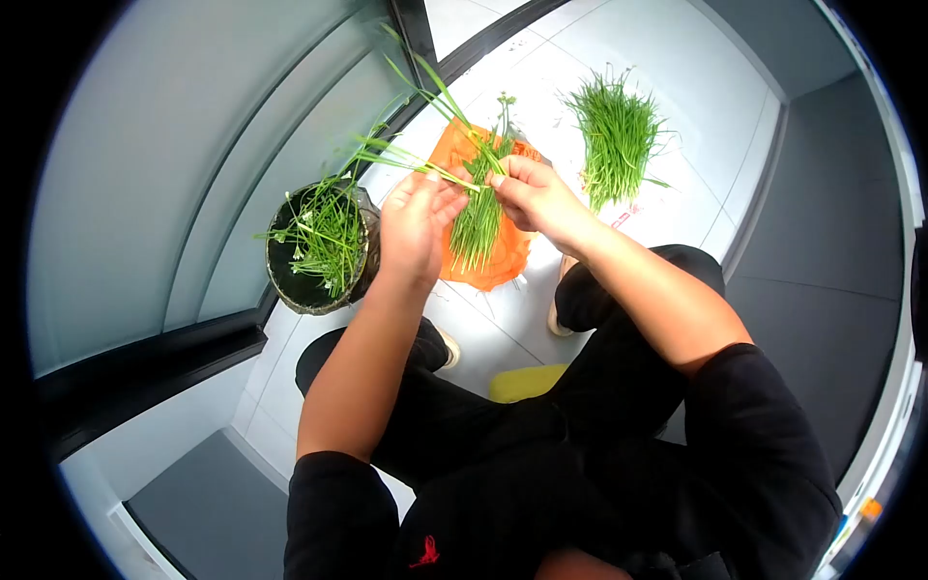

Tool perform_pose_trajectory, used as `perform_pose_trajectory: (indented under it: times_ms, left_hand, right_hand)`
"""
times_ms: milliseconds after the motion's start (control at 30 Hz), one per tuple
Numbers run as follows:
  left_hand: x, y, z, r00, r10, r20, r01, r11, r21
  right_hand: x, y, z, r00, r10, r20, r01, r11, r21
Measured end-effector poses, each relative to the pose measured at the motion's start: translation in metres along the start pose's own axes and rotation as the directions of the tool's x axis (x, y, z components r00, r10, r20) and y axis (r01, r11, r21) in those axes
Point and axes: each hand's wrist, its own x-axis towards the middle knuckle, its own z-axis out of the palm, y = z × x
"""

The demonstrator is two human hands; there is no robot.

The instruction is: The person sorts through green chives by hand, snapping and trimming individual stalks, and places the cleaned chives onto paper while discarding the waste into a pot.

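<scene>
My left hand [418, 224] pinches a few long green stalks that look like garlic chives [401, 157], their leaves pointing up and to the left. My right hand [541, 198] is closed on more chives [464, 116] from the same kind of bunch. The two hands are close together, with stalk ends meeting between them. Below them, a bunch of chives [476, 237] lies on an orange plastic bag [507, 261] on the floor.
A lined bin [280, 275] with discarded-looking green stalks [324, 237] stands left, beside a glass door [193, 174]. A larger chive pile [616, 140] lies on the white tiles at upper right. Something yellow-green [527, 383] sits between my legs.
</scene>
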Motion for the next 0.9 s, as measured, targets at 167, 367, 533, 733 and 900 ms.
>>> perform_pose_trajectory:
  times_ms: [167, 367, 533, 733, 900]
  left_hand:
    - [-0.003, 0.012, -0.002, 0.998, 0.057, 0.006, -0.057, 0.995, -0.084]
    - [-0.005, 0.054, -0.027, 0.953, 0.241, -0.183, -0.275, 0.943, -0.189]
    - [-0.016, 0.088, -0.036, 0.851, 0.479, -0.214, -0.507, 0.856, -0.100]
    - [-0.026, 0.092, -0.040, 0.850, 0.489, -0.194, -0.481, 0.872, 0.088]
    - [-0.031, 0.081, -0.034, 0.946, 0.310, -0.090, -0.316, 0.946, -0.065]
  right_hand:
    - [-0.001, -0.004, 0.000, 0.997, -0.074, 0.004, 0.074, 0.997, 0.036]
    - [0.009, -0.001, 0.016, 0.991, -0.133, -0.003, 0.133, 0.988, 0.074]
    - [0.068, 0.011, 0.093, 0.982, -0.190, 0.003, 0.185, 0.953, -0.240]
    - [0.160, 0.102, 0.161, 0.864, -0.423, 0.274, 0.497, 0.623, -0.604]
    - [0.174, 0.124, 0.155, 0.929, -0.284, 0.237, 0.369, 0.750, -0.549]
